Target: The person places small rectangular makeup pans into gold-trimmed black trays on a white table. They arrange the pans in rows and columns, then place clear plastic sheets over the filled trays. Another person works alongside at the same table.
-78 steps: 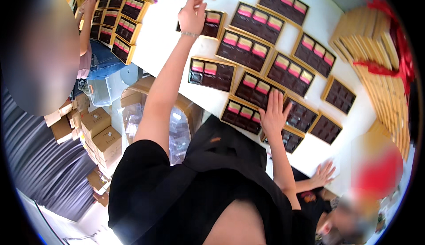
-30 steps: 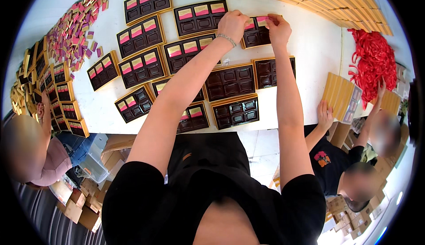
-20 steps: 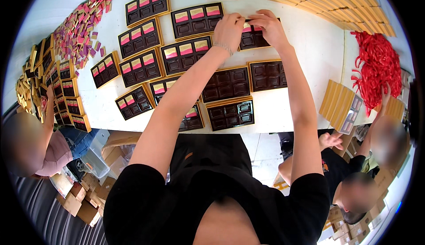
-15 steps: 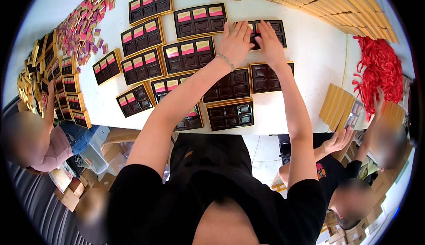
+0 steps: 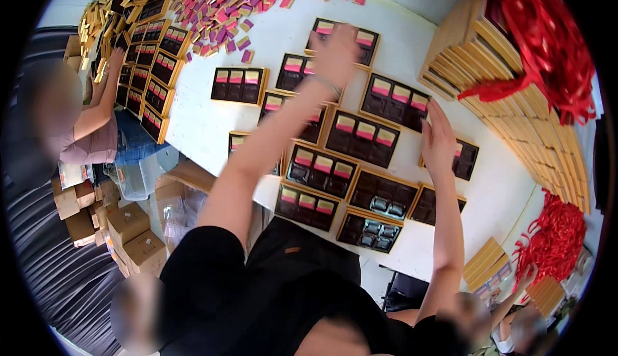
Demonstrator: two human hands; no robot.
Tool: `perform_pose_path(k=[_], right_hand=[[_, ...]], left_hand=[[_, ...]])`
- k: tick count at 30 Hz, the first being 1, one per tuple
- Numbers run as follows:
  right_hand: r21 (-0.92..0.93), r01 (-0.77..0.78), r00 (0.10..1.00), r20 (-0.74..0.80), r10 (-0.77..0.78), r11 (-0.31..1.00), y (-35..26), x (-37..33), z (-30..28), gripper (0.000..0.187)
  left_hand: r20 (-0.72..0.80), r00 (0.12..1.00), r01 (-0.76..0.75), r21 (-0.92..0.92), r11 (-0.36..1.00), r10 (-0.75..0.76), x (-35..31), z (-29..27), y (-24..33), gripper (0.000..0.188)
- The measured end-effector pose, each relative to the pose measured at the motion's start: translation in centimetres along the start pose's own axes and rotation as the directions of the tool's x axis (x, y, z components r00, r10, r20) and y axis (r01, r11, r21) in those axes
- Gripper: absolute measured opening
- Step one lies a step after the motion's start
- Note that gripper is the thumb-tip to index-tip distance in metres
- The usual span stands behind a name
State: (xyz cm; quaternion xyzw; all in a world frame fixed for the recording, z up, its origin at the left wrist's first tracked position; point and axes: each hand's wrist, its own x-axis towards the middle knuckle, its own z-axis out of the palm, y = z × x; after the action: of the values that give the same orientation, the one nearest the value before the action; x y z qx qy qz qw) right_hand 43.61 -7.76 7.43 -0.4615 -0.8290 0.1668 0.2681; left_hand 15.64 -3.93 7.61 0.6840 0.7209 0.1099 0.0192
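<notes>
1. Plainly, the filling is only partway along, to my eye. On the white table [image 5: 201,121], most dark trays before this person carry pink-and-gold pieces in the far row alone, the near row bare.
2. Furthest on are the centre tray [image 5: 360,150] and the leftmost tray [image 5: 235,92], each showing three pieces in a line.
3. Left to do, I'd reckon: the glossy tray [image 5: 380,192] and the nearest tray [image 5: 370,232] show no pieces at all. The tray behind the right forearm [image 5: 424,208] looks bare too, though partly covered.
4. Loose pieces lie heaped [image 5: 225,9] toward the far left, pink, purple and gold, so I judge supply is ample.
5. The left arm reaches well forward, with the left hand [image 5: 338,53] over the farthest tray [image 5: 365,53], hiding its middle. It is too blurred to tell how far the fingers curl or whether they hold anything.
6. The right hand [image 5: 439,140] hangs by the right end of a three-piece tray [image 5: 393,108], fingers long and loosely spread, nothing seen in its grasp. Whether it touches the rim, I cannot tell. Its forearm rises from the lower right, wrist fairly straight.
</notes>
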Motion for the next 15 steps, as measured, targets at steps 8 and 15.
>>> perform_pose_path(k=[8,15], right_hand=[[-0.049,0.237,0.97,-0.036,-0.239,0.97,-2.5,29.3,19.9,0.028],[-0.352,0.411,0.907,0.25,-0.339,0.841,-1.9,29.7,25.7,0.024]], left_hand=[[-0.204,0.958,-0.209,-0.021,0.978,0.2,16.5,7.3,-18.1,0.047],[-0.254,0.939,-0.252,-0.056,0.966,0.231,11.1,9.9,-19.6,0.023]])
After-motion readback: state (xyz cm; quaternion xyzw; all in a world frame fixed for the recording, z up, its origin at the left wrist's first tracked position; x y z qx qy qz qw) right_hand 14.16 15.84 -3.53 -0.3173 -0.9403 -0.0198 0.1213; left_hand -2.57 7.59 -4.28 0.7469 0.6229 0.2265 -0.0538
